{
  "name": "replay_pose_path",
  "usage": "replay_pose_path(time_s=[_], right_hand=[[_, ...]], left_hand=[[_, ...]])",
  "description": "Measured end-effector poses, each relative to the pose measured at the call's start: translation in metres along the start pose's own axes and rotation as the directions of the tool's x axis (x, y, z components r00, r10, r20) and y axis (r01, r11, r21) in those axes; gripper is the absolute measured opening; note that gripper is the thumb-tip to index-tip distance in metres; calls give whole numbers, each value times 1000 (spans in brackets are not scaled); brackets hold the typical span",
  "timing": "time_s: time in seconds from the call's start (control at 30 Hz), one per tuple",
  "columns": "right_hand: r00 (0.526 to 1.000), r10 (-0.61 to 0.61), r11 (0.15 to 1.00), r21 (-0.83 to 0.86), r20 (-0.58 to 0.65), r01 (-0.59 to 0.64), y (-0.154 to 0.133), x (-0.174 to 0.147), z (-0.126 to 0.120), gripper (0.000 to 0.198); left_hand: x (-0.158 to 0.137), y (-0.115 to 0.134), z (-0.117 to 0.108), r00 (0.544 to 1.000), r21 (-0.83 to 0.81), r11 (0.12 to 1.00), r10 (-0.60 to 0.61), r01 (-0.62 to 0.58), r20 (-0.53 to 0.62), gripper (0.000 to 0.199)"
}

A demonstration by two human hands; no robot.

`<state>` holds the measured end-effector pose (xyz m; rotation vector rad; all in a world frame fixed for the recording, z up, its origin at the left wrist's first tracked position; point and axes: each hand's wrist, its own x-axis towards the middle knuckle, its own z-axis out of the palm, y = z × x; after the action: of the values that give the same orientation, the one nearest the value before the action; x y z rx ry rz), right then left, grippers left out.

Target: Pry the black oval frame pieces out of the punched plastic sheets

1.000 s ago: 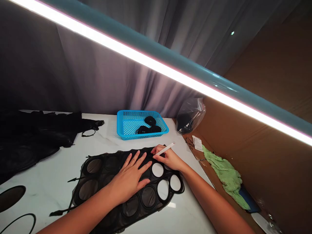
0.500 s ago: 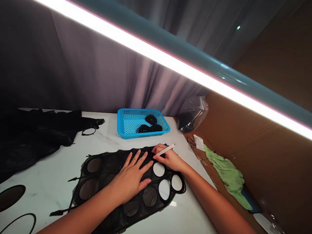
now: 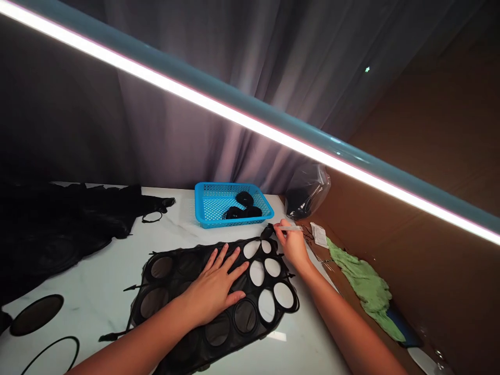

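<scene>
A black sheet of thin fabric with several round black rings [image 3: 217,330] lies on the table. My left hand [image 3: 216,291] rests flat on its middle, fingers spread. Beyond the sheet's far right corner, my right hand [image 3: 291,244] is closed around a slim, flat white stick-like tool [image 3: 291,228], whose working end I cannot make out. A crumpled black fabric scrap [image 3: 267,231] is at the right fingertips. Rings toward the right end show white tabletop through them; those further left are still covered by dark sheer fabric.
Behind the sheet stands a blue basket [image 3: 234,224] with black cord-like bundles [image 3: 245,198]. Black fabric [image 3: 70,224] is heaped at left, near a loose dark disc [image 3: 37,315]. A clear bag [image 3: 308,190] and green cloth [image 3: 363,281] are at right. A lit tube [image 3: 187,91] crosses above.
My right hand has moved away from the sheet, up and right, drawing the black scrap off. More rings at the far right now show white. My left hand stays flat on the sheet.
</scene>
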<state>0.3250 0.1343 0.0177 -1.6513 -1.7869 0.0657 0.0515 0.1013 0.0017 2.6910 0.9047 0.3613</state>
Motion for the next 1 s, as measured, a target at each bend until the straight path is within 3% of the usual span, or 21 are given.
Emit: replay_pose_path(time_s=[0.2,0.3,0.43,0.57,0.73,1.0], right_hand=[[993,86,995,-49,-86,-91,19,6,-10,19],[993,77,996,-38,-95,-81,15,5,-12,21],[992,-101,994,49,77,97,-31,-8,8,19],[884,-356,914,309,302,263,-72,-19,33,11],[822,-370,863,488,433,131,-74,-17,36,14],[807,-361,835,548,467,56,-68,-14,35,18]], left_hand=[[-26,-9,-9,1000,27,1000,-15,16,-10,56],[-31,-7,-11,999,41,998,-37,38,-14,53],[-32,-6,-7,996,57,997,-47,51,-70,54],[-36,-9,-2,994,65,996,-61,67,-93,54],[-42,-9,-4,997,35,998,-59,61,-43,59],[-39,-5,-11,993,39,993,-109,107,52,58]])
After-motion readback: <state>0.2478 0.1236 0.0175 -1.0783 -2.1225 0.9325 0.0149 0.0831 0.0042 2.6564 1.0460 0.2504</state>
